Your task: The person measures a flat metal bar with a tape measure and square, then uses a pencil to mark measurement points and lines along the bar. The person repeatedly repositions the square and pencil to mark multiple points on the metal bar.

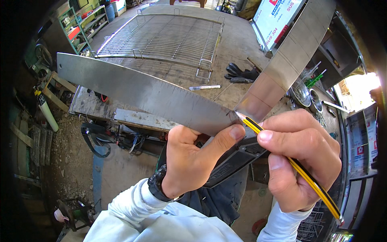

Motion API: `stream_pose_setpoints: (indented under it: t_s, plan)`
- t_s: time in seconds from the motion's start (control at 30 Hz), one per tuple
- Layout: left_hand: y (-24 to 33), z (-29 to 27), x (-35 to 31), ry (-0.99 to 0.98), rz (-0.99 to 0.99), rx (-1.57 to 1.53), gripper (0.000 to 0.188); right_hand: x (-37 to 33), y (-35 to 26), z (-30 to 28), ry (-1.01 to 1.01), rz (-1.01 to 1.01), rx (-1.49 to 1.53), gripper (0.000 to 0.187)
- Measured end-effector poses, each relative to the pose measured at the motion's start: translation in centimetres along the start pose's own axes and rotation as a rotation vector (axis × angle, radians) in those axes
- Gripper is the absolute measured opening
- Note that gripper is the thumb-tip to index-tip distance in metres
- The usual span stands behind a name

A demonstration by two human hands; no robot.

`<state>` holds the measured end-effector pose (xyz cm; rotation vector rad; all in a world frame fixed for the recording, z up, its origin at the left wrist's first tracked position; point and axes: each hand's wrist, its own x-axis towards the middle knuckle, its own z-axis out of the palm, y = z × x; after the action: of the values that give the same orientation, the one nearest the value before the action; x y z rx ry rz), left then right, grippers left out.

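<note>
My left hand [193, 157] is closed on a try square, with its thumb pressed on the steel blade [133, 86] near the black handle [236, 161]. The blade reaches up to the left, with tick marks along its upper edge and a hole at its end. A shiny flat metal strip [278, 72], crossed by thin lines, slants up to the right from under the blade's near end. My right hand [302, 157] pinches a yellow and black striped pencil [306, 177]. The pencil's tip meets the metal where blade and strip cross. My left fingertips are hidden underneath.
Beyond my hands, the workbench [169, 76] carries a wire rack [161, 34], black gloves [242, 74] and a white marker [204, 87]. Sheet metal with printed film [276, 20] stands behind right. Metal bowls [300, 92] sit at right; a black cable [94, 141] hangs below the bench's left.
</note>
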<state>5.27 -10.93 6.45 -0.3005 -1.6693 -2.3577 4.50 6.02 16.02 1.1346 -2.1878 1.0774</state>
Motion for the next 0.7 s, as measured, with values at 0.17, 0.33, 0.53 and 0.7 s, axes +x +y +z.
stream_pose_setpoints:
  t_s: [0.17,0.33,0.53,0.7]
  plan:
    - [0.7,-0.2,0.0,0.023,-0.082,-0.047,0.015,-2.6,1.5,-1.4,0.136,-0.043,0.172,0.035]
    - [0.8,-1.1,0.4,0.019,-0.048,0.061,0.018,-4.6,1.4,-0.8,0.297,0.044,0.182,0.036]
    - [0.8,-0.8,0.1,0.041,-0.026,0.012,0.015,-3.6,0.1,-0.2,0.149,0.125,0.084,0.027]
    - [1.1,0.1,0.0,0.027,-0.061,-0.048,0.015,-2.8,-0.3,-0.8,0.112,0.105,-0.031,0.023]
